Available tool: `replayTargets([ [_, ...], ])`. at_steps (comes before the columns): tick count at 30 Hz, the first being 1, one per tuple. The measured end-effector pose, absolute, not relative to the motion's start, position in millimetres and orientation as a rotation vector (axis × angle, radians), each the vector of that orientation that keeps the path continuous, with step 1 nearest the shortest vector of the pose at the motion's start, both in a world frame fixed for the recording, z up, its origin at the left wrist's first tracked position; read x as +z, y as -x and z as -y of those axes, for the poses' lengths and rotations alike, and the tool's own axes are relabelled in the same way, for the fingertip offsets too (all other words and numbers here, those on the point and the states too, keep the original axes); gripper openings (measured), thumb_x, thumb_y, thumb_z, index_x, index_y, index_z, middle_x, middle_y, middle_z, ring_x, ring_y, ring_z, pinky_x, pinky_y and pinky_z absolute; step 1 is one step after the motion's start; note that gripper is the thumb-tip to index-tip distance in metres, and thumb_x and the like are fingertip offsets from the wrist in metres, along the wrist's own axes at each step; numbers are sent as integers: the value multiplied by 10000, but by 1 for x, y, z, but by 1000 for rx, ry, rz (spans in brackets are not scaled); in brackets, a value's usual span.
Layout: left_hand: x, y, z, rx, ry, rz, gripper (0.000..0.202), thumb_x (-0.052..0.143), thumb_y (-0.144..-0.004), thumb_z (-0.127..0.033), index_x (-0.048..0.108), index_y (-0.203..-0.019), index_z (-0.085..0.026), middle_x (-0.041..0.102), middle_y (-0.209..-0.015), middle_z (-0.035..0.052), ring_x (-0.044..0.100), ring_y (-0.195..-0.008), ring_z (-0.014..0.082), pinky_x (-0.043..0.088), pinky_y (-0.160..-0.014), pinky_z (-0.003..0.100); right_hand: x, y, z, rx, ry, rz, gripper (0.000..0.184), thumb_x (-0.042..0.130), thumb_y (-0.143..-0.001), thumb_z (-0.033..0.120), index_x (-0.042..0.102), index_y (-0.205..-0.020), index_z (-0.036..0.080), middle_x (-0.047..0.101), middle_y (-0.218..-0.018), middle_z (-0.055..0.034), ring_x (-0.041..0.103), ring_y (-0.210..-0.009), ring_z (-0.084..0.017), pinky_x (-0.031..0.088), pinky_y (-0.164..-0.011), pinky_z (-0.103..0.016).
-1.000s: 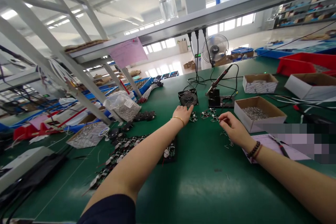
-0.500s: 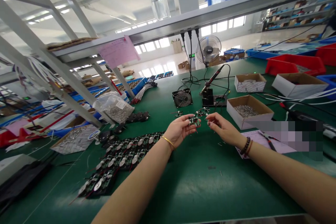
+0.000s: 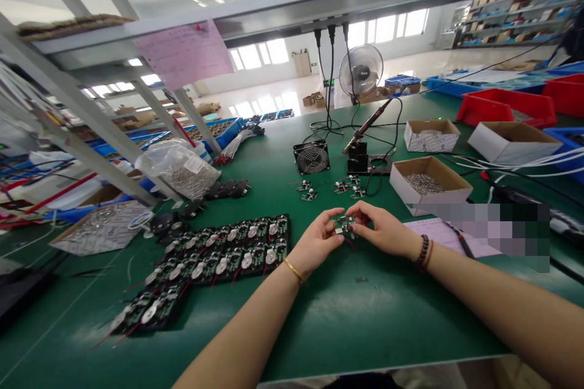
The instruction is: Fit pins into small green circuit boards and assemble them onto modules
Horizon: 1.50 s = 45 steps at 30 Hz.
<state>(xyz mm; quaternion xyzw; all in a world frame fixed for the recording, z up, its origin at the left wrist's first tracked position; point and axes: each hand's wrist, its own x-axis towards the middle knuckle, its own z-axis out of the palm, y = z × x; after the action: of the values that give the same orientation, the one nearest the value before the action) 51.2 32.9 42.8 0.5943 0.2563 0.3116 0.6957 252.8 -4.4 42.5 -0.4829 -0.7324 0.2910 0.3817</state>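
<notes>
My left hand (image 3: 314, 243) and my right hand (image 3: 381, 231) meet above the green table (image 3: 365, 322), both pinching one small green circuit board (image 3: 343, 225) with a red wire hanging from it. The left wrist wears a gold bangle, the right wrist dark bead bracelets. A few more small boards (image 3: 349, 186) lie just beyond the hands. To the left, several finished boards (image 3: 219, 255) with round silver parts lie in rows.
A small black fan (image 3: 311, 158) and a soldering iron in its stand (image 3: 365, 152) sit behind the hands. An open cardboard box of metal parts (image 3: 429, 185) stands to the right, a bag of parts (image 3: 180, 170) to the left. Red bins (image 3: 502, 106) and white boxes line the back right.
My left hand reached to the boards near the fan, picked one up and drew back toward me. My right hand came in and now grips the same board.
</notes>
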Motion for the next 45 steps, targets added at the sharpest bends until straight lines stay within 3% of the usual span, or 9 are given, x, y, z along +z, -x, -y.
replayTargets([
  [7,36,-47,-31,647,-1701,-661,609,535,-771,-70,459,-1371,-135,633,-957,58,587,-783,162,438,-668,236,43,-253,5,733,1277,1878,190,548,-890,298,598,-1037,189,602,-795,-15,546,-709,-169,435,-655,-289],
  [12,34,-53,-32,705,-1517,-629,428,631,-845,-224,498,-1238,-120,664,-1009,92,640,-942,204,478,-858,288,53,-259,6,763,1327,1920,254,545,-911,325,584,-1117,182,604,-854,-31,569,-755,-178,468,-691,-297],
  [15,29,-56,-35,763,-1400,-720,463,688,-840,-308,480,-1209,-120,677,-907,89,665,-859,205,491,-762,273,65,-270,13,590,1504,2155,236,625,-862,293,601,-1070,184,576,-970,-69,581,-865,-211,481,-799,-337],
  [19,26,-55,-39,821,-1343,-792,543,729,-832,-361,467,-1243,-121,672,-848,77,671,-767,193,478,-664,245,73,-279,24,227,1766,2464,107,666,-804,219,630,-896,178,552,-960,-100,565,-895,-267,457,-842,-398],
  [26,26,-57,-38,878,-1371,-803,376,604,-883,-167,485,-1234,-103,678,-846,68,685,-744,165,525,-699,232,58,-270,21,74,1829,2568,53,587,-840,177,629,-869,166,576,-945,-122,571,-890,-278,439,-809,-382],
  [31,26,-58,-36,874,-1386,-824,335,530,-902,-76,509,-1236,-84,680,-857,72,691,-735,156,556,-734,237,55,-268,15,188,1797,2478,77,537,-800,110,566,-774,176,594,-834,-81,570,-770,-218,410,-710,-326],
  [35,27,-59,-31,872,-1432,-801,358,545,-905,-71,524,-1262,-94,692,-928,88,702,-771,170,574,-764,252,55,-263,9,634,1593,1983,26,516,-783,189,504,-764,202,546,-662,5,506,-608,-154,368,-580,-277],
  [39,29,-59,-26,863,-1474,-755,381,550,-913,-97,523,-1293,-98,696,-999,102,708,-812,182,583,-802,264,53,-254,5,1078,1263,1570,113,510,-770,301,471,-811,203,594,-709,-4,546,-624,-145,437,-598,-268],
  [45,31,-59,-22,858,-1511,-708,396,587,-901,-148,538,-1291,-102,702,-975,94,710,-828,198,597,-821,292,46,-250,5,1002,1237,1540,181,580,-778,349,527,-816,180,479,-648,35,424,-571,-112,340,-542,-241],
])
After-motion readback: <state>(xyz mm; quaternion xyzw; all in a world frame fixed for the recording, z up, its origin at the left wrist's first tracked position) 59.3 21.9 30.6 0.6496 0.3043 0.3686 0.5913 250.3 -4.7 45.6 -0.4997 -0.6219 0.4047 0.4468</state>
